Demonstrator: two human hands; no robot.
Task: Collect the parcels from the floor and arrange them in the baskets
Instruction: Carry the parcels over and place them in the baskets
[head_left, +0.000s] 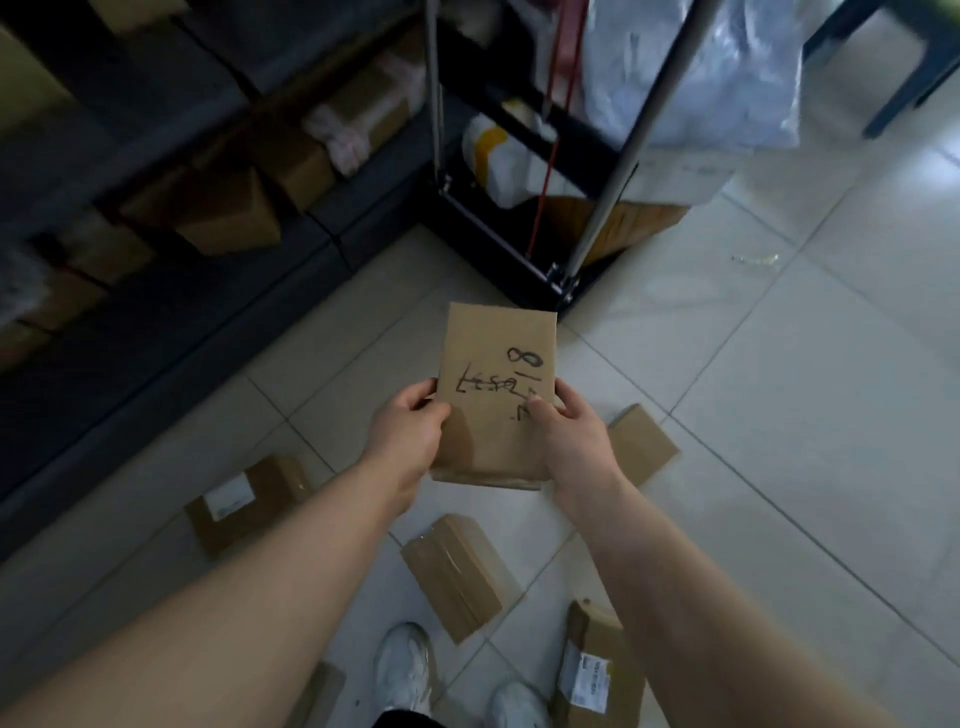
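Head view: the left hand and right hand each grip a side edge of a flat brown parcel, thumbs on its scribbled top face, fingers curled beneath. It is held above the tiled floor, where other boxes lie near white shoes.

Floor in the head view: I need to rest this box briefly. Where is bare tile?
Bare tile lies right of the flat parcel and the trolley, and ahead between the dark shelving and the trolley. Crowded near the shoes: parcels lie all around.
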